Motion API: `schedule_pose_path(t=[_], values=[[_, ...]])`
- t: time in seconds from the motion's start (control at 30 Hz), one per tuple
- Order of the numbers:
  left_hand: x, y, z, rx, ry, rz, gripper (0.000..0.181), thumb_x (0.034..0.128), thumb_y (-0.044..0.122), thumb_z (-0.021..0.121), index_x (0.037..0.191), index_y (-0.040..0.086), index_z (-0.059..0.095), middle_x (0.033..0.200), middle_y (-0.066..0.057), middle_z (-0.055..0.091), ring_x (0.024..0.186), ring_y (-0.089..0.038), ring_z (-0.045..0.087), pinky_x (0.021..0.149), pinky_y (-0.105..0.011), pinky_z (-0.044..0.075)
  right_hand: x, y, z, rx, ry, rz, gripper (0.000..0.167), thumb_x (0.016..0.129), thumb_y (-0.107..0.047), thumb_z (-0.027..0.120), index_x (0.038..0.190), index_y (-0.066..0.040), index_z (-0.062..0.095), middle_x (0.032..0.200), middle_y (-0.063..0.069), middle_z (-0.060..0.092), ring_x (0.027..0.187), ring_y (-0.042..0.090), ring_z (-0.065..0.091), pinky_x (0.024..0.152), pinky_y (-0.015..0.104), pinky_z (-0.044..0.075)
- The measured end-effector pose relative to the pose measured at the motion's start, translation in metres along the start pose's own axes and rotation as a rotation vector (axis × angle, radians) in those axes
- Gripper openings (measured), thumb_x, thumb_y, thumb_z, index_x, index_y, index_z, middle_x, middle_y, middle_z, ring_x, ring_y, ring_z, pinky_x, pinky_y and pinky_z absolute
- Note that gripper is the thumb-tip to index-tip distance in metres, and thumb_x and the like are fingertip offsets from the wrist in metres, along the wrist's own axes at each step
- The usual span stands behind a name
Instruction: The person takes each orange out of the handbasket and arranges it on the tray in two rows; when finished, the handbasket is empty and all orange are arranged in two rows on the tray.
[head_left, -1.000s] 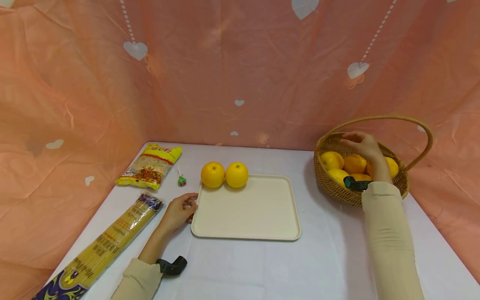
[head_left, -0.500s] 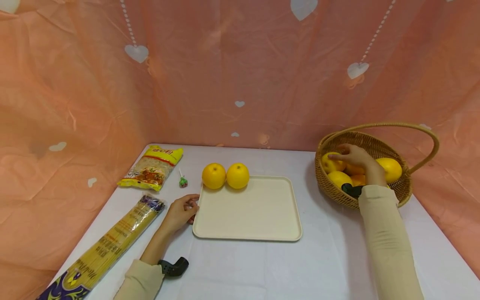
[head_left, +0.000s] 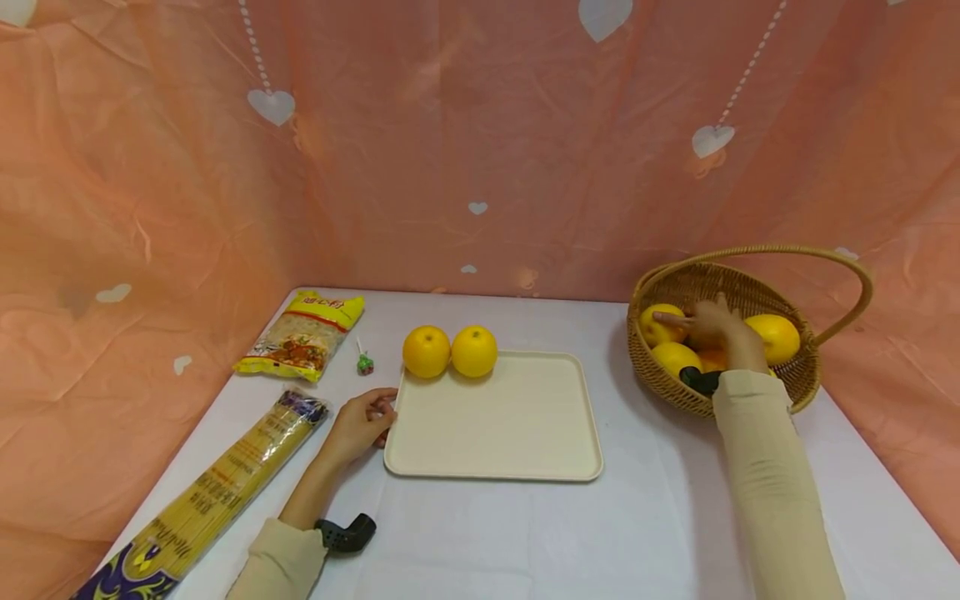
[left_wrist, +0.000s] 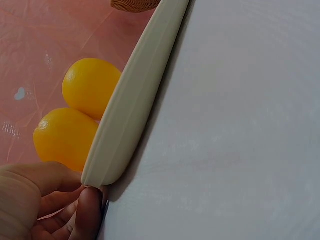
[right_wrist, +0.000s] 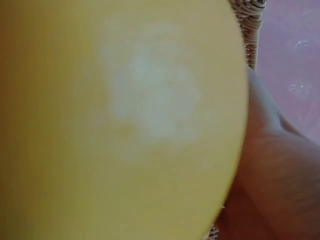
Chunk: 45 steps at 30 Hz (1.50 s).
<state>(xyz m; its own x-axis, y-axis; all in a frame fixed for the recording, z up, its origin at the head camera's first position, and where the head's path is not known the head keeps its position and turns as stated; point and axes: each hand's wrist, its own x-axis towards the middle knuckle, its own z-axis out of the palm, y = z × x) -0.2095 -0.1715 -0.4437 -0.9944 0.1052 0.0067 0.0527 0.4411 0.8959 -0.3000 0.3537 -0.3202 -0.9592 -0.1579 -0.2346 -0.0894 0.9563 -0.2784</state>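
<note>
My left hand pinches the left edge of a cream rectangular tray; in the left wrist view, finger and thumb meet at its rim. Two oranges sit side by side at the tray's back left. My right hand reaches down into a wicker basket of oranges, thumb and fingers spread over an orange mostly hidden beneath. Other oranges lie around the hand. In the right wrist view a close, blurred orange covers most of the picture and hides the fingers.
At the left lie a yellow food packet, a small lollipop and a long pack of spaghetti. The basket's tall handle arches over behind the right hand. A pink heart-patterned cloth hangs behind the white table.
My right hand has come down from above the basket in among the oranges, its fingers now spread wider. The basket has shifted slightly. The left hand stays at the tray.
</note>
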Motion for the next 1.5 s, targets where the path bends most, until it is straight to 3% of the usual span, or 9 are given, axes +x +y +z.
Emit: schedule_pose_path(t=[0.07,0.17,0.33,0.47,0.6,0.9,1.03,1.2,1.5], values=[[-0.001,0.0,0.0,-0.002,0.0,-0.001,0.037,0.0862,-0.003,0.057,0.123,-0.006,0.054,0.081,-0.01,0.056,0.055,-0.012,0.053,0.044,-0.024,0.049,0.0,0.0,0.001,0.005,-0.004,0.025,0.083,0.094,-0.06,0.029,0.133,0.012,0.04,0.138,0.038,0.026,0.127,0.06,-0.01,0.096,0.075,-0.002],[-0.001,-0.001,0.001,-0.003,0.0,0.0,0.037,0.086,-0.003,0.057,0.122,-0.006,0.054,0.081,-0.01,0.056,0.055,-0.013,0.053,0.044,-0.024,0.05,0.0,-0.001,0.003,-0.002,0.018,0.007,0.082,0.093,-0.06,0.032,0.131,0.012,0.043,0.134,0.038,0.034,0.128,0.06,0.007,0.097,0.075,0.009],[0.0,-0.002,0.001,0.002,0.004,-0.007,0.037,0.086,-0.003,0.057,0.123,-0.005,0.055,0.082,-0.01,0.056,0.055,-0.012,0.052,0.045,-0.024,0.05,-0.003,-0.004,0.005,0.204,0.03,0.013,0.085,0.084,-0.056,0.058,0.136,0.006,0.031,0.131,0.031,0.038,0.118,0.047,0.033,0.097,0.061,0.03],[0.002,-0.003,0.001,0.011,0.008,-0.008,0.037,0.0861,-0.003,0.057,0.123,-0.004,0.055,0.083,-0.01,0.056,0.055,-0.012,0.053,0.045,-0.024,0.05,-0.003,-0.005,0.005,0.31,0.031,-0.016,0.084,0.079,-0.042,0.071,0.134,0.0,0.023,0.123,0.027,0.038,0.106,0.038,0.039,0.087,0.046,0.04],[0.002,-0.003,0.001,0.007,0.012,-0.004,0.037,0.0859,-0.003,0.057,0.123,-0.004,0.055,0.083,-0.011,0.056,0.055,-0.012,0.053,0.045,-0.024,0.05,-0.002,-0.005,0.006,0.376,0.007,-0.027,0.081,0.08,-0.033,0.073,0.133,-0.003,0.02,0.121,0.025,0.036,0.103,0.036,0.039,0.082,0.039,0.04],[0.001,-0.003,0.001,0.0,0.003,0.005,0.037,0.086,-0.004,0.057,0.122,-0.006,0.054,0.084,-0.011,0.055,0.056,-0.012,0.052,0.045,-0.025,0.05,-0.001,-0.006,0.008,0.438,0.011,-0.02,0.069,0.085,-0.046,0.063,0.127,-0.01,0.022,0.106,0.019,0.035,0.095,0.034,0.041,0.073,0.035,0.041],[0.001,-0.002,0.0,-0.006,0.003,0.0,0.037,0.0861,-0.003,0.057,0.123,-0.006,0.054,0.084,-0.011,0.055,0.056,-0.012,0.052,0.045,-0.025,0.05,-0.001,-0.006,0.007,0.438,0.023,-0.034,0.075,0.083,-0.042,0.067,0.133,-0.008,0.022,0.122,0.024,0.034,0.106,0.038,0.039,0.083,0.044,0.043],[0.002,-0.002,0.0,-0.008,0.005,-0.018,0.037,0.0862,-0.003,0.057,0.123,-0.004,0.054,0.083,-0.01,0.055,0.056,-0.012,0.053,0.046,-0.024,0.05,0.0,-0.007,0.004,0.373,0.014,-0.001,0.094,0.078,-0.045,0.071,0.144,-0.001,0.019,0.14,0.028,0.024,0.124,0.047,0.022,0.098,0.062,0.029],[0.002,-0.002,0.001,-0.033,-0.005,-0.011,0.037,0.0858,-0.004,0.057,0.123,-0.006,0.054,0.083,-0.011,0.055,0.056,-0.012,0.054,0.046,-0.024,0.051,-0.002,-0.001,-0.003,0.387,0.088,-0.069,0.087,0.077,-0.034,0.075,0.143,-0.004,0.027,0.134,0.026,0.036,0.113,0.04,0.039,0.093,0.053,0.038]])
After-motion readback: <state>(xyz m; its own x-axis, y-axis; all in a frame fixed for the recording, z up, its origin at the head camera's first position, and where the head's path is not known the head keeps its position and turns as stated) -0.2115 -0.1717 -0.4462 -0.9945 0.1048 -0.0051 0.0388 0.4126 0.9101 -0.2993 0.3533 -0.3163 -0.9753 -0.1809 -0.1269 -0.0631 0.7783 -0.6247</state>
